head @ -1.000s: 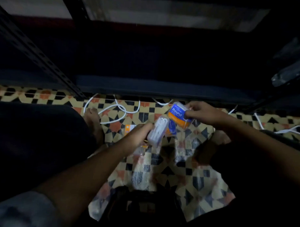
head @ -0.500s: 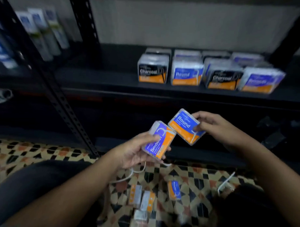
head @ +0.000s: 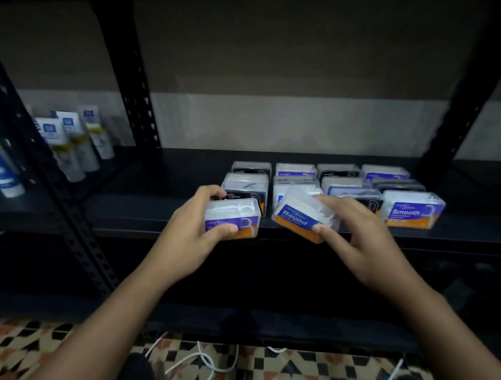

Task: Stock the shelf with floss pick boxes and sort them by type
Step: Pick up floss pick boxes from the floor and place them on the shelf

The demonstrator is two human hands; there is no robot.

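Nearest the camera, a patterned tile floor in cream, orange and black (head: pixel 25 349) was seen below both forearms, with a loose white cable (head: pixel 206 361) lying on it between them.

Above that, a clear plastic floss pick box with a purple-and-orange label (head: pixel 232 219) was held by the left hand (head: pixel 191 230), fingers curled over its far top edge and the thumb pressed across its label. Its long axis ran left to right, roughly level, with the label turned toward the camera. Just right of it, a second clear plastic box with a blue-and-orange label reading "Round" (head: pixel 302 217) was gripped by the right hand (head: pixel 355 236) at its right end. This box was tilted — its left end raised and its long axis slanting down toward the right hand.

Both boxes were held at the front lip of the black metal shelf (head: pixel 157 212), just short of the rows of stocked boxes (head: pixel 295 174) beyond the fingertips. A clear box labelled "Smooth" (head: pixel 412 209) stood at the front, to the right of the right hand.

A mis-sort was judged the main risk: in this dim light the labels could be confused and a box set in the wrong column. The front boxes could also be knocked askew if the tilted box were pushed in without being levelled.

Farthest left of the left hand, white upright tubes (head: pixel 75 144) stood in the neighbouring bay.
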